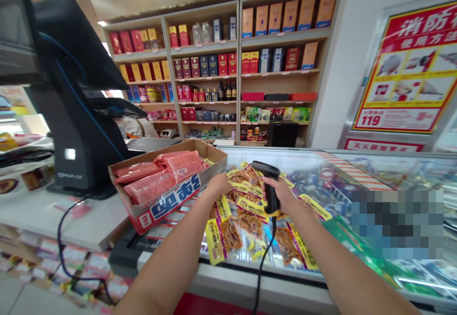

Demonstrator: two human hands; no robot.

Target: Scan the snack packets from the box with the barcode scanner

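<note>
My right hand (280, 193) is wrapped round the handle of a black barcode scanner (272, 196), whose head points up and to the left and whose cable hangs down. Beside it, my left hand (222, 184) is closed at the edge of a yellow-and-purple snack packet (244, 178); its fingertips are partly hidden. More snack packets (250, 222) with brown food showing through lie loosely over the glass counter top (246, 253), below and around both hands. One packet (216, 241) lies at the near left of the pile, another (298, 246) at the near right.
A cardboard box (178, 201) of pink packets stands left of my left hand. Farther left is a black checkout terminal (76, 115) with a cable (60, 239). Glass display freezers stretch right, holding colourful packs. Shelves (214, 77) of boxes and bottles line the back wall.
</note>
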